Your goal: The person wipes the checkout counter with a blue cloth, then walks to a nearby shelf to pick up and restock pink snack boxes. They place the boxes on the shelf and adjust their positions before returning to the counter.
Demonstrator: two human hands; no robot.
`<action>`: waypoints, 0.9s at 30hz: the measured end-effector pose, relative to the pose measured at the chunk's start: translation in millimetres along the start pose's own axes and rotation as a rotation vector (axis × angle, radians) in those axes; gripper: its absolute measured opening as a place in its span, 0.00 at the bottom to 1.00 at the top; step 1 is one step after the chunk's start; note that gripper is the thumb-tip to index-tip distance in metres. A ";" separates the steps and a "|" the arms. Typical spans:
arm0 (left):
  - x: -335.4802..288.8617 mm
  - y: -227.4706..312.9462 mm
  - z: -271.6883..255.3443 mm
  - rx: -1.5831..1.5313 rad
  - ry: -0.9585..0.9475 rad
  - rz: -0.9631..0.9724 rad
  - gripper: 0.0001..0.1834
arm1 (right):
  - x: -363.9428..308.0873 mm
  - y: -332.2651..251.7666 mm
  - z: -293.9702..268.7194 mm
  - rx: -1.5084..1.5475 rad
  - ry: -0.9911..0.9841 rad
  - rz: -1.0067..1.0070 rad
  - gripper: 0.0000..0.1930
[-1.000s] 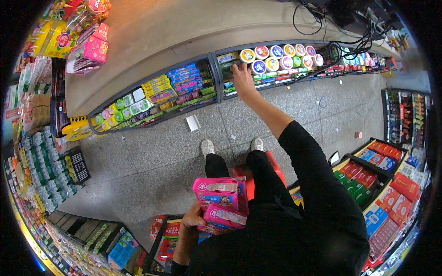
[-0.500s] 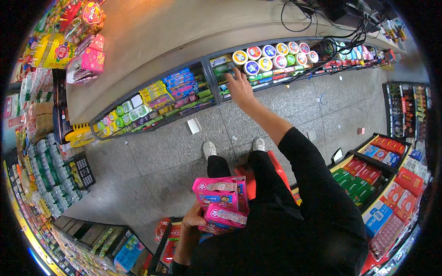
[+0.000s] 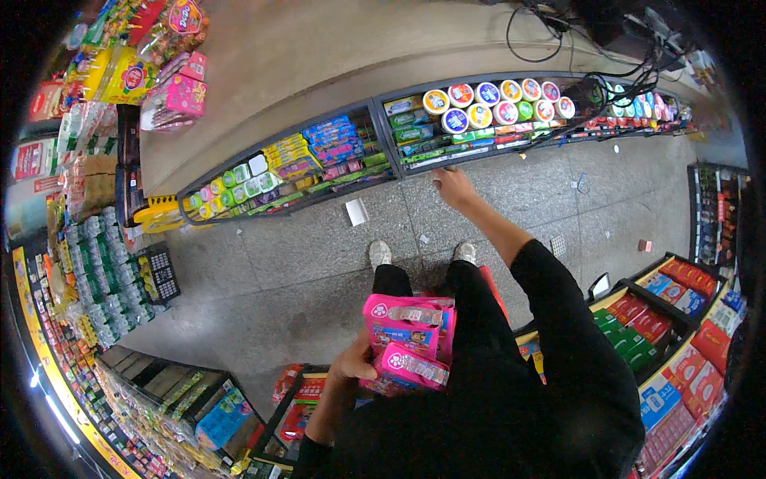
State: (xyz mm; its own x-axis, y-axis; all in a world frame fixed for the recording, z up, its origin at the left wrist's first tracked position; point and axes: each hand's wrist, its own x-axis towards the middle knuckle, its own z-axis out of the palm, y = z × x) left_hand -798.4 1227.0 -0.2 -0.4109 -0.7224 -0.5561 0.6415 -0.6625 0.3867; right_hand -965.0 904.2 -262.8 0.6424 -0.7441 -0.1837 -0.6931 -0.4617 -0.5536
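Note:
My left hand (image 3: 356, 361) is closed round the left side of a small stack of bright pink cardboard boxes (image 3: 405, 315), held against my body. A white paw mark and silvery strips show on them. In front of the low shelf my right hand (image 3: 456, 188) hangs over the floor with its fingers curled in. Whether something small is pinched there is too small to tell. Nearest to it are green packets (image 3: 412, 125) in the shelf's compartment, beside round tubs (image 3: 479, 116) with colourful lids, stacked in two rows.
The low shelf's left part holds yellow packets (image 3: 289, 152) and blue packets (image 3: 331, 132). Black cables (image 3: 630, 76) hang over its right end. A white open carton (image 3: 357, 212) lies on the grey floor. Crates of boxed goods (image 3: 638, 319) stand at my right; stocked racks (image 3: 104, 263) line the left.
My right hand has drawn back from the green packets toward me, and its fingers have curled in. My left hand still holds the pink boxes. The view has shifted slightly.

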 end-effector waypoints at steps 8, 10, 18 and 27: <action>-17.1 -33.1 -44.3 -0.130 0.141 -0.006 0.67 | 116.6 37.0 52.2 -0.285 0.070 0.137 0.10; -25.3 -29.8 -49.4 -0.157 0.187 0.030 0.67 | 130.1 60.3 72.5 -0.342 0.247 0.030 0.10; -19.4 0.6 -54.7 0.069 0.099 -0.053 0.66 | 103.6 55.2 58.3 -0.458 -0.107 0.064 0.15; -6.3 25.2 -29.3 0.044 0.076 -0.044 0.66 | -2.5 -61.6 -52.0 0.288 0.489 0.030 0.17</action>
State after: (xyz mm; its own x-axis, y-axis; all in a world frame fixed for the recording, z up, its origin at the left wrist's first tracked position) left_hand -760.7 1220.7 -8.5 -0.3868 -0.6766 -0.6265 0.5944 -0.7024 0.3916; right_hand -941.0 909.3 -186.0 0.3500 -0.9235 0.1571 -0.5470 -0.3376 -0.7660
